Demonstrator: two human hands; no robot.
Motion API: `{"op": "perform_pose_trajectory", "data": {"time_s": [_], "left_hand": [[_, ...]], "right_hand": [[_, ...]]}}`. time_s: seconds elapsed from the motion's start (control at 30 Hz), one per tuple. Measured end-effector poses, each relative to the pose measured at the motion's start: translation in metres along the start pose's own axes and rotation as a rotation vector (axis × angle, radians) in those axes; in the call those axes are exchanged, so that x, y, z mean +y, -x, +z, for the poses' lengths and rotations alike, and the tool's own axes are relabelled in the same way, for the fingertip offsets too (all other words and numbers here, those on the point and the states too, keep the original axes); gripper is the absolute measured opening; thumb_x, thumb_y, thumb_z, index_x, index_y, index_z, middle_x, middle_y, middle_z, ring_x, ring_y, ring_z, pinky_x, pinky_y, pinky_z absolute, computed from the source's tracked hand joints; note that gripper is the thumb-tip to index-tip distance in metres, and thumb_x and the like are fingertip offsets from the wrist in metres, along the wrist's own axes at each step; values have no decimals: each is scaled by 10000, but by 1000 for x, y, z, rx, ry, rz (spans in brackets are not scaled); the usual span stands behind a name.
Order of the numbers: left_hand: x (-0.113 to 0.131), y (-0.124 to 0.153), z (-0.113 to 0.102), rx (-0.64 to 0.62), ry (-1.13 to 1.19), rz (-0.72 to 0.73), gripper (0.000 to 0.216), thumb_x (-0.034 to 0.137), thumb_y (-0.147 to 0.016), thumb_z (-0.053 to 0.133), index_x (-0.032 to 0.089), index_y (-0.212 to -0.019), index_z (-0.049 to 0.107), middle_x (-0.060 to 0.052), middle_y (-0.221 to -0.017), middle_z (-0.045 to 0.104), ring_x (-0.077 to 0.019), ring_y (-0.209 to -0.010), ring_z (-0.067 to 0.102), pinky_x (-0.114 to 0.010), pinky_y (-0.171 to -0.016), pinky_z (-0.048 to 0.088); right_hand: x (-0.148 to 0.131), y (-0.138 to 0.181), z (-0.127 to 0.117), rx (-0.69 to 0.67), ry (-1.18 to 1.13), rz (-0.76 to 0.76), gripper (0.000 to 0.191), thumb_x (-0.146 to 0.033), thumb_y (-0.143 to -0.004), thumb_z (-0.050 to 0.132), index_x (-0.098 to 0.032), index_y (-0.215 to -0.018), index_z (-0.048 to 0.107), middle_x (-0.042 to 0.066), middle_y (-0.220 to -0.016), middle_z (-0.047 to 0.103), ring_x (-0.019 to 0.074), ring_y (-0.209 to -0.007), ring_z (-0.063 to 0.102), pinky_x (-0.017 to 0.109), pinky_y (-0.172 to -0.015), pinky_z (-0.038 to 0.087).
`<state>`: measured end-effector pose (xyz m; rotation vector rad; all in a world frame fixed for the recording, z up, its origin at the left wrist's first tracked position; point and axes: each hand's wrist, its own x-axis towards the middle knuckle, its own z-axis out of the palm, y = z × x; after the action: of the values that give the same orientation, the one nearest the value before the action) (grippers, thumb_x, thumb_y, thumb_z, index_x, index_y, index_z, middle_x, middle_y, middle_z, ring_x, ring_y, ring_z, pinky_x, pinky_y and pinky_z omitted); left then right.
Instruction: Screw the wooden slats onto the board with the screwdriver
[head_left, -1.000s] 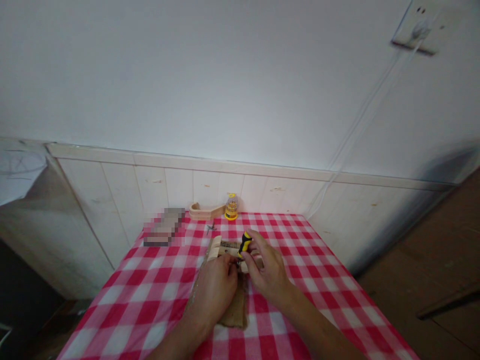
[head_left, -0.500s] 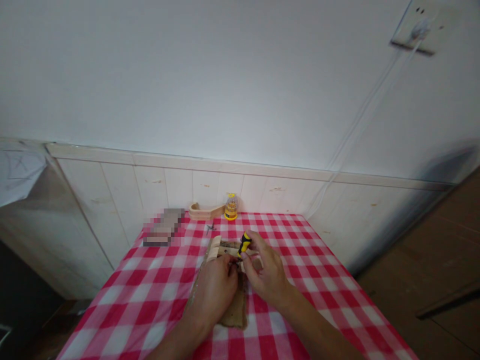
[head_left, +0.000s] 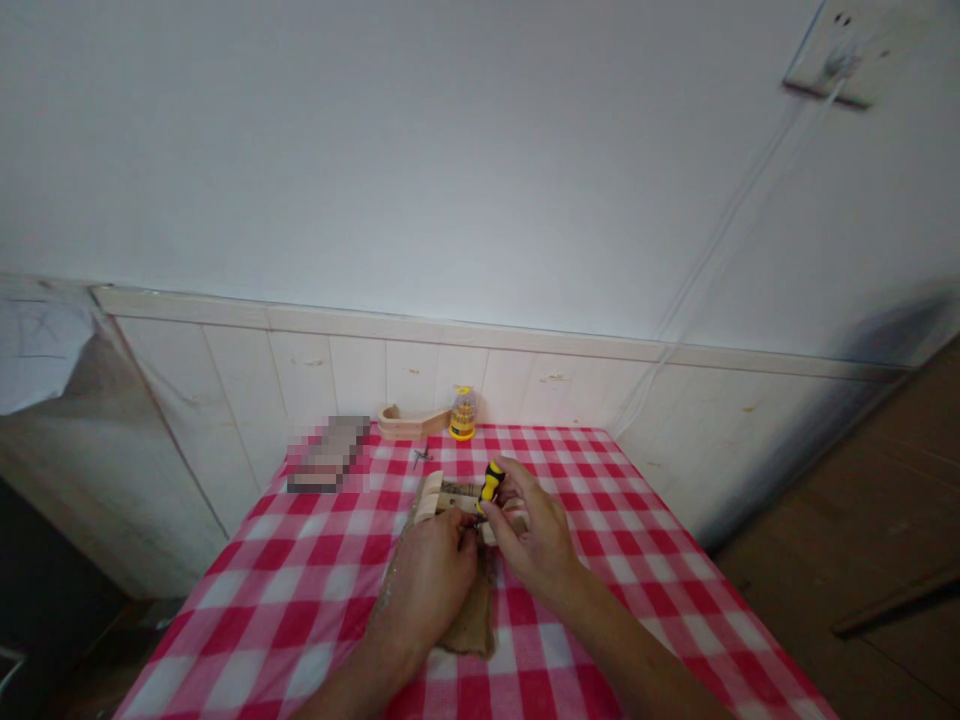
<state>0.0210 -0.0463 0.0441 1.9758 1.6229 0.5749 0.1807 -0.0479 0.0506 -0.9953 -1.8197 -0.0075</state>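
My right hand (head_left: 536,525) grips a small screwdriver (head_left: 492,482) with a yellow and black handle, tilted with its lower end toward my left fingertips. Closed fingers of my left hand (head_left: 439,565) pinch something too small to make out near the screwdriver's lower end. Beneath both hands is a pale wooden piece (head_left: 430,496) with curved ends and a dark hole in its crosspiece. It lies on a brown cardboard sheet (head_left: 471,625). My hands cover part of the wood and the screwdriver's tip.
A red and white checked tablecloth (head_left: 285,610) covers the table. Toward the wall stand a clear container with a yellow base (head_left: 463,418) and a curved wooden piece (head_left: 405,428). Small dark metal bits (head_left: 422,457) lie in front of them. A blurred-out flat object (head_left: 330,455) is at the left.
My right fingers have shifted slightly around the screwdriver handle, which is tilted a little more to the right. My left hand stays almost in place.
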Motion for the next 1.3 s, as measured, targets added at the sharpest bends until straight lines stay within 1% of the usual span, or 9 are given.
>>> {"op": "perform_pose_trajectory", "data": {"time_s": [0.1,0.27,0.4,0.53,0.73,0.83,0.97,1.03,1.3], "left_hand": [[0,0,0,2,-2,-3,239,180,-980,549,251,-1038,770,-28,-986,801,-199,-916,735,-272,-728,429],[0,0,1,0,3,-8,225,183,-980,553,251,-993,768,-22,-971,801,-198,-903,737,-271,-723,433],[-1,-1,2,4,7,-7,231,174,-976,557,245,-1037,768,-36,-998,799,-200,-927,737,-269,-753,443],[-1,-1,2,-3,17,-7,229,188,-986,557,248,-1056,767,-31,-1005,800,-193,-913,738,-269,-734,441],[-2,-1,1,-4,21,-13,235,199,-987,551,265,-1036,772,-23,-997,803,-205,-926,736,-282,-729,429],[-1,-1,0,-5,22,-16,230,204,-980,556,266,-1031,772,-26,-990,802,-212,-937,736,-284,-733,431],[0,0,0,-7,26,-9,226,197,-978,548,256,-1003,766,-33,-970,800,-208,-913,734,-279,-742,436],[0,0,0,-4,23,-8,222,197,-979,543,248,-986,759,-38,-962,797,-210,-910,732,-279,-746,437],[-1,-1,2,-11,15,-17,221,195,-983,532,241,-997,747,-42,-954,795,-207,-902,737,-275,-735,441]], "right_hand": [[0,0,0,9,7,14,489,-193,-957,653,-254,-1429,541,73,-1047,791,211,-827,784,343,-758,678],[1,0,1,23,4,40,460,-247,-962,676,-259,-1410,571,68,-1034,790,207,-798,778,331,-718,679],[1,1,-1,41,32,-31,497,-229,-958,673,-258,-1435,537,77,-1064,787,205,-783,781,344,-740,682],[0,4,-1,32,60,-74,571,-188,-945,638,-250,-1486,468,121,-1198,764,258,-973,791,397,-838,677],[3,7,2,27,-12,67,533,-153,-936,613,-261,-1441,481,123,-1254,743,259,-1076,773,388,-867,667],[5,7,3,29,-38,85,533,-167,-945,619,-265,-1453,490,120,-1244,747,250,-1051,775,365,-831,671],[4,5,3,8,-22,49,544,-179,-964,628,-290,-1481,506,90,-1166,778,225,-899,784,345,-755,675],[4,4,3,23,-8,30,532,-193,-965,646,-298,-1472,525,83,-1158,782,224,-872,779,347,-737,674],[2,1,1,54,43,-48,520,-210,-966,663,-284,-1464,533,83,-1161,781,243,-934,781,387,-826,671]]}}
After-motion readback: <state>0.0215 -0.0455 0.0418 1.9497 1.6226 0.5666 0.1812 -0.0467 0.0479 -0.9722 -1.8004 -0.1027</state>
